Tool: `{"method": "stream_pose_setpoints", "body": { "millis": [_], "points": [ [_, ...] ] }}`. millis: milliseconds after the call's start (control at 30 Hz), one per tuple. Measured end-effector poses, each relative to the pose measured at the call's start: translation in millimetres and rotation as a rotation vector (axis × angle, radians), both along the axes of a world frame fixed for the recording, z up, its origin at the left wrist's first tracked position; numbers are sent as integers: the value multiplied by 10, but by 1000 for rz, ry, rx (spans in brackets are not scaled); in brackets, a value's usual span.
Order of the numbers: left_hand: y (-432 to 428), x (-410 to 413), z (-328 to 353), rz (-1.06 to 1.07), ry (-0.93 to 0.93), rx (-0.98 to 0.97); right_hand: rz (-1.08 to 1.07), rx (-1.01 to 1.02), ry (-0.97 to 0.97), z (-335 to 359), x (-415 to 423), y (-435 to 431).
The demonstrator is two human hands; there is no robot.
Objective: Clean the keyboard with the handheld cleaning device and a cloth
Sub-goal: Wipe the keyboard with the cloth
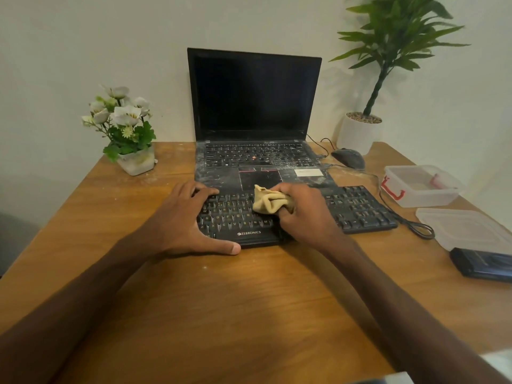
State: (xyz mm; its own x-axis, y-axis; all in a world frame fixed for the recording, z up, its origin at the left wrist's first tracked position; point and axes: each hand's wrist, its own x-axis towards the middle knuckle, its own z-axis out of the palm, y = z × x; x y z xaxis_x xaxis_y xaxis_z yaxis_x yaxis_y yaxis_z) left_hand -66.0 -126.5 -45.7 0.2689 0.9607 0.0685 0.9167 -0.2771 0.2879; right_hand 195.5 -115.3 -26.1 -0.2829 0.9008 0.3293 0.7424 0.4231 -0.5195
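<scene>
Keyboard (pixel 235 217) lies long-ways, parallel to the front edge of the desk (pixel 221 300), just before the laptop (pixel 255 106). Left hand (pixel 188 217) rests spread on its left end. Right hand (pixel 304 212) grips a bunched cloth (pixel 270 202) on the middle keys, so the remaining stretch likely runs rightward.

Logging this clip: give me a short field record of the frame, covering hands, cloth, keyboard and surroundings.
target: black keyboard on the table, directly in front of the laptop
left: left hand rests spread on the keyboard's left end
right: right hand grips the bunched cloth on the middle keys
laptop state: open, screen dark, deck dusty
right side: mouse, clear container, lid, black device
stage: wiping with cloth
</scene>
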Motion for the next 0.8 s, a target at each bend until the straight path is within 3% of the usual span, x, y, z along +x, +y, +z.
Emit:
{"method": "stream_pose_setpoints", "body": {
  "millis": [167,333,567,700,800],
  "points": [
    [-9,-18,-16,-3,-6,8,-29,-36,121,177,221,129],
    [-2,-24,-31,0,-26,1,-33,-48,-62,173,217,95],
    [21,-29,-64,5,-25,8,77,25,-46,58,-288,-65],
    [22,-35,-67,-4,-25,16,169,-43,51,89,-315,-3],
    [33,-81,-43,-23,-39,-14,120,-66,138,215,-140,47]
  ]
}}
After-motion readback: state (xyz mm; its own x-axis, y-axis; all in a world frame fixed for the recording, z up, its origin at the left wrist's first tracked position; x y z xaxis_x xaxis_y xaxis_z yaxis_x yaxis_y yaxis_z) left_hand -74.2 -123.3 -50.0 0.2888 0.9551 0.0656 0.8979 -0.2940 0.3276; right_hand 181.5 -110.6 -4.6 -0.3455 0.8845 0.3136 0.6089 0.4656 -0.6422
